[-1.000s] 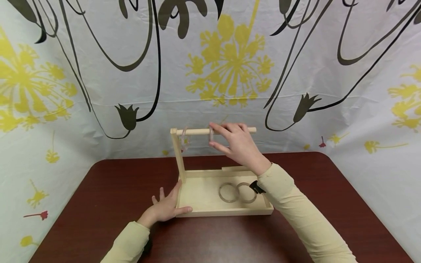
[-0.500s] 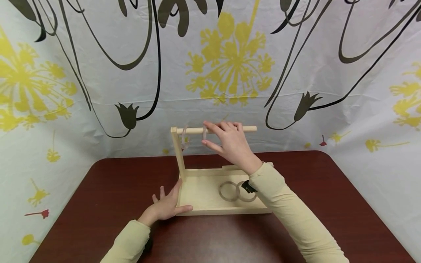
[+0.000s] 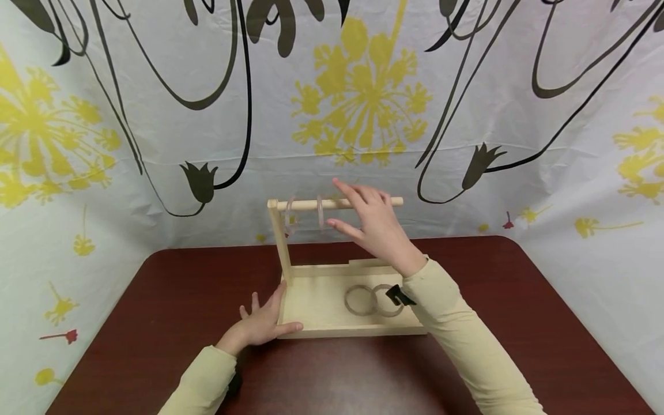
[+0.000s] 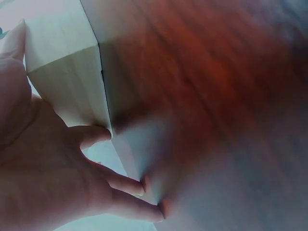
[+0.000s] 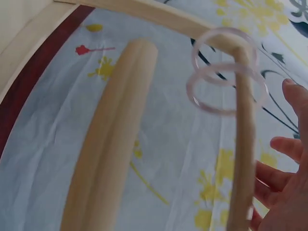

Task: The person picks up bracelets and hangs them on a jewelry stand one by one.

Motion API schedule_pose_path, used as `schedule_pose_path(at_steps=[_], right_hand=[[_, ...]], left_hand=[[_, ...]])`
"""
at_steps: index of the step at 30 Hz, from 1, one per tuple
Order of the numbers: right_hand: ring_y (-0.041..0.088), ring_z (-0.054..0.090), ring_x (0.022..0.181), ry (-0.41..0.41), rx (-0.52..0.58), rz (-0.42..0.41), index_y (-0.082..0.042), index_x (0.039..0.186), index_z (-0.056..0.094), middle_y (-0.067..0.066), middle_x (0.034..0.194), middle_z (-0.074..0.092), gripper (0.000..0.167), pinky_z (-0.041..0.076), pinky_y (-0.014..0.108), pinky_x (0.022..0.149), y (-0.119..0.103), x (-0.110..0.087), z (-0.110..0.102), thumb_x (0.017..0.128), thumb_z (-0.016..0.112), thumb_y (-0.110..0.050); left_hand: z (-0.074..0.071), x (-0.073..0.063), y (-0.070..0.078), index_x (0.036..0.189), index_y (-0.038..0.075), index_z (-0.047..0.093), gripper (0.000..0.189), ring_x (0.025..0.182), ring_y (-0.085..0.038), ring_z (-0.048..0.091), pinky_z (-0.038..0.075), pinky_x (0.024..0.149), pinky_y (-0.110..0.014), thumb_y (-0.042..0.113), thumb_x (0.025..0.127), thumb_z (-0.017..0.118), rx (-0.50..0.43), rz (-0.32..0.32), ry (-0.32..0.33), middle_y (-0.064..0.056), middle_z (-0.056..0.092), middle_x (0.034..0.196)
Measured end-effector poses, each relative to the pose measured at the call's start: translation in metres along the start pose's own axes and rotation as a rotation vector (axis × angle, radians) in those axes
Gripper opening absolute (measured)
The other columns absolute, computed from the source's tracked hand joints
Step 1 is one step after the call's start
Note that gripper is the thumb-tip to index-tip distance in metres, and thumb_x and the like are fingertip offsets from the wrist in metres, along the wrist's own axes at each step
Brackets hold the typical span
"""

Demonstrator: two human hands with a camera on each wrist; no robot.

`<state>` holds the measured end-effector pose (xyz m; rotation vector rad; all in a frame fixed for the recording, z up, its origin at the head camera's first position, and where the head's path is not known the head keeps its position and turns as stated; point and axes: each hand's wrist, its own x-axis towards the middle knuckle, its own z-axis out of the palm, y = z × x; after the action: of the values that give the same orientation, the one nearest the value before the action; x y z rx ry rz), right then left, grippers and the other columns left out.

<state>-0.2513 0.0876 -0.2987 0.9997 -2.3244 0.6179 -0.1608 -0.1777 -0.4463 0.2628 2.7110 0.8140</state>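
Note:
A light wooden stand has a tray (image 3: 327, 332), an upright post (image 3: 282, 245) and a horizontal rod (image 3: 303, 205). Two pale translucent rings hang on the rod, one ring (image 3: 288, 222) close to the post, the other ring (image 3: 320, 213) farther right. Beside that second ring my right hand (image 3: 383, 227) is spread around the rod, thumb below and forefinger above, holding nothing. The right wrist view shows both rings (image 5: 211, 111) round the rod (image 5: 244, 139), clear of the fingers. My left hand (image 3: 259, 327) rests at the tray's left front corner, fingers extended, thumb over the front wall.
Two more rings lie overlapping in the tray, a left ring (image 3: 346, 302) and a right ring (image 3: 388, 314) partly below my right wrist. A wooden strip (image 3: 368, 263) runs along the tray's back right. Behind the dark red table (image 3: 197, 300) hangs a patterned sheet (image 3: 155, 202).
My right hand slid the second ring left along the rod, then let it go and drew back slightly right, its fingers spreading. My left hand has stayed at the tray corner.

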Motion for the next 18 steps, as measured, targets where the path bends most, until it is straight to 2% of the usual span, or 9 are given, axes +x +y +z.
schedule_pose_path(at_steps=[4, 7, 13, 18], right_hand=[[0.037, 0.042, 0.123, 0.1, 0.045, 0.0, -0.012, 0.148, 0.038, 0.021, 0.134, 0.048, 0.074, 0.028, 0.057, 0.097, 0.014, -0.016, -0.014, 0.087, 0.074, -0.029], [0.039, 0.04, 0.123, 0.142, 0.074, 0.034, -0.012, 0.148, 0.038, 0.021, 0.135, 0.045, 0.073, 0.026, 0.058, 0.098, 0.027, -0.033, -0.022, 0.087, 0.074, -0.025], [0.041, 0.035, 0.128, 0.104, 0.11, 0.174, -0.015, 0.15, 0.035, 0.02, 0.14, 0.039, 0.07, 0.023, 0.061, 0.101, 0.044, -0.07, -0.033, 0.091, 0.07, -0.025], [0.041, 0.035, 0.128, 0.06, 0.125, 0.266, -0.014, 0.152, 0.03, 0.02, 0.143, 0.036, 0.072, 0.027, 0.061, 0.099, 0.055, -0.099, -0.034, 0.092, 0.069, -0.025]], left_hand=[[-0.001, 0.001, -0.001, 0.155, 0.004, 0.004, 0.107, 0.13, -0.066, -0.004, 0.001, 0.093, -0.08, 0.056, 0.085, 0.066, 0.003, -0.003, 0.012, -0.028, 0.026, 0.151], [0.0, 0.001, -0.002, 0.155, 0.004, 0.005, 0.107, 0.131, -0.065, -0.001, 0.002, 0.092, -0.081, 0.057, 0.084, 0.067, 0.008, -0.004, 0.025, -0.026, 0.025, 0.152], [0.002, -0.001, -0.001, 0.155, 0.004, 0.011, 0.105, 0.138, -0.054, 0.008, 0.007, 0.094, -0.08, 0.057, 0.084, 0.067, 0.07, 0.035, 0.098, -0.017, 0.01, 0.159], [0.005, -0.004, 0.005, 0.154, 0.004, 0.017, 0.103, 0.14, -0.048, 0.015, 0.008, 0.097, -0.078, 0.058, 0.082, 0.068, 0.161, 0.086, 0.191, -0.013, 0.012, 0.16]])
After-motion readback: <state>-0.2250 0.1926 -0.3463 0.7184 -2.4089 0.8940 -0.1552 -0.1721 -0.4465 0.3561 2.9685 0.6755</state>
